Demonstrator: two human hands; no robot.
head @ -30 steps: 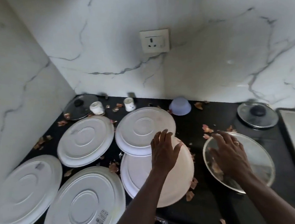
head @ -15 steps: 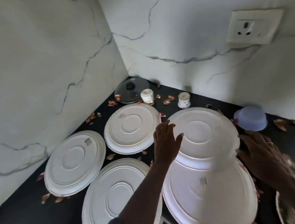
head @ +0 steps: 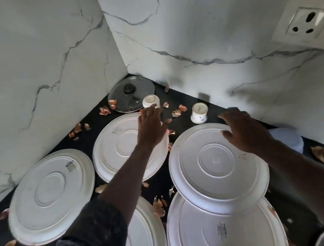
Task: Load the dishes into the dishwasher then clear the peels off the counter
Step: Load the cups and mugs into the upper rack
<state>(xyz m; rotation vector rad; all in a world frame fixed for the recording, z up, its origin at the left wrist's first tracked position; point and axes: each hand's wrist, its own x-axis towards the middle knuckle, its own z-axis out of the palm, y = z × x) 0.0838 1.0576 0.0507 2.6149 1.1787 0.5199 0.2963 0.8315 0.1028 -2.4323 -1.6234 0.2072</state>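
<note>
Five white plates (head: 51, 193), upturned with ringed bases showing, lie around the black desk's (head: 160, 181) back-left corner among papery orange peels (head: 178, 112), while the left hand (head: 151, 127) and right hand (head: 244, 133) hover over two, fingers (head: 226, 115) spread.

Lid (head: 131, 94) behind plates (head: 129, 145)

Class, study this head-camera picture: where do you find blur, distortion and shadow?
Head view: motion blur smears the left hand and the right hand. Head view: wide-angle distortion tilts the wall socket and slants the wall corner. Head view: soft light leaves a faint shadow on the marble wall behind the cup.
</note>
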